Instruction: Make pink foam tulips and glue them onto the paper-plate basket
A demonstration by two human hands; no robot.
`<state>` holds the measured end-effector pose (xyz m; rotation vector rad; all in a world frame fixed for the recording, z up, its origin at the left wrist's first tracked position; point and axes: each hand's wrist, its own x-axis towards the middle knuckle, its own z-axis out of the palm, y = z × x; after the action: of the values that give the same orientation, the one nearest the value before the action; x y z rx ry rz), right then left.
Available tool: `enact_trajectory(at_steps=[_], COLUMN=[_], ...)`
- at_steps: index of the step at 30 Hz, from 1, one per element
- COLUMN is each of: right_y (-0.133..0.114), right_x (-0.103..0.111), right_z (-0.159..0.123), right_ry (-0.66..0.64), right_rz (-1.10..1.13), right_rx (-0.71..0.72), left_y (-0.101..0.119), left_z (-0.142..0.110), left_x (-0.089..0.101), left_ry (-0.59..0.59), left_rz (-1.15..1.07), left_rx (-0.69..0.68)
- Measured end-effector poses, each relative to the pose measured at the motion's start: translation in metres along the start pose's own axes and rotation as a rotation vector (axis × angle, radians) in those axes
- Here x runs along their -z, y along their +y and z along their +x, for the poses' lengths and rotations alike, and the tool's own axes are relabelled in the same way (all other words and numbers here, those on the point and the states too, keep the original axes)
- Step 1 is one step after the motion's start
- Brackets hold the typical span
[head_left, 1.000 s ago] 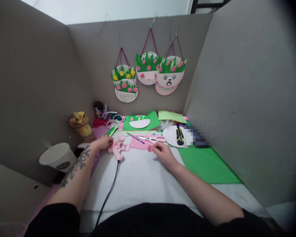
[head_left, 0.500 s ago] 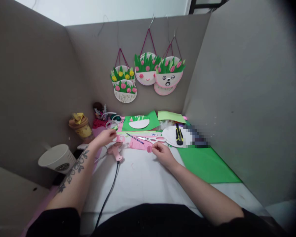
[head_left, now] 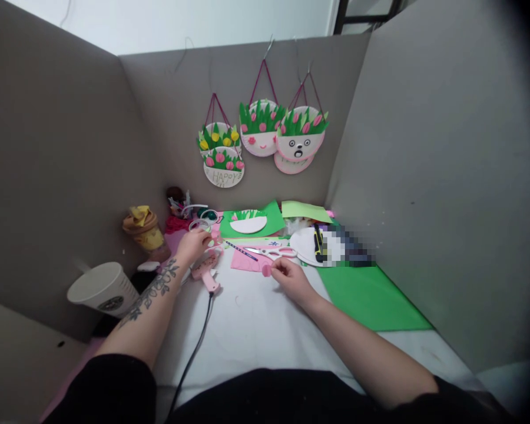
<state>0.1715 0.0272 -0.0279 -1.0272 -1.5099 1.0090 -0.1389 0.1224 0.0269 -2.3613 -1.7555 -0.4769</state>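
My left hand point(head_left: 195, 242) is curled at the back left of the white table. Its fingertips are closed at a small pink bit I cannot make out, just above the pink glue gun point(head_left: 206, 272). The gun lies on the table with its black cord point(head_left: 189, 359) running toward me. My right hand point(head_left: 289, 275) rests mid-table and pinches a small rolled pink piece point(head_left: 266, 270). This piece sits at the edge of a pink paper sheet point(head_left: 246, 261). Pink-handled scissors point(head_left: 274, 251) and a pencil point(head_left: 241, 250) lie just beyond.
A green sheet point(head_left: 373, 297) lies at the right. Behind it is a white paper plate point(head_left: 304, 246) with a yellow-black knife point(head_left: 319, 240). A green sheet bearing a half plate point(head_left: 249, 222) sits at the back. A paper cup point(head_left: 102, 288) stands at the left. Paper-plate flower baskets point(head_left: 260, 136) hang on the wall.
My left hand has let go of the glue gun and moved back and up toward the tape rolls. The right hand has stayed in place with its pink piece.
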Motion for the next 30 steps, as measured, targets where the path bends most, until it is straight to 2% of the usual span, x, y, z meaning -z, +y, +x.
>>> enact_trajectory(at_steps=[3, 5, 7, 8, 11, 13, 17, 19, 21, 22, 24, 26, 30], right_y=[-0.003, -0.005, -0.007, -0.008, -0.009, -0.008, -0.008, -0.008, -0.008, -0.009, -0.009, -0.008, -0.005], right_x=[0.001, 0.003, 0.007, 0.009, 0.013, 0.015, 0.012, 0.010, 0.007, 0.006, 0.005, 0.005, 0.006], right_z=[0.000, 0.000, 0.002, 0.002, 0.004, 0.006, 0.007, 0.006, 0.005, 0.004, 0.003, 0.003, 0.004], right_ry=[0.009, 0.053, 0.125, 0.164, 0.244, 0.252, 0.182, 0.135, 0.105, 0.095, 0.082, 0.077, 0.086], right_rz=[0.020, 0.049, 0.081, 0.093, 0.114, 0.117, 0.099, 0.078, 0.058, 0.050, 0.043, 0.043, 0.040], right_rx=[0.005, 0.037, 0.076, 0.087, 0.087, 0.079, 0.057, 0.038, 0.026, 0.023, 0.019, 0.017, 0.024], left_y=[0.015, 0.032, 0.053, 0.062, 0.085, 0.092, 0.089, 0.085, 0.081, 0.079, 0.075, 0.072, 0.077], left_z=[-0.002, -0.001, 0.001, 0.002, 0.001, -0.004, -0.029, -0.047, -0.065, -0.074, -0.087, -0.097, -0.105], left_x=[0.011, 0.019, 0.024, 0.025, 0.021, 0.019, 0.024, 0.028, 0.028, 0.026, 0.021, 0.015, 0.009], left_ry=[0.153, 0.206, 0.150, 0.125, 0.026, -0.061, -0.149, -0.312, -0.428, -0.437, -0.402, -0.372, -0.325], left_rz=[-0.018, -0.069, -0.123, -0.147, -0.213, -0.176, 0.064, 0.110, 0.075, 0.036, -0.045, -0.084, -0.092], left_rx=[-0.125, -0.228, -0.336, -0.345, -0.214, -0.070, 0.239, 0.358, 0.365, 0.331, 0.265, 0.262, 0.381])
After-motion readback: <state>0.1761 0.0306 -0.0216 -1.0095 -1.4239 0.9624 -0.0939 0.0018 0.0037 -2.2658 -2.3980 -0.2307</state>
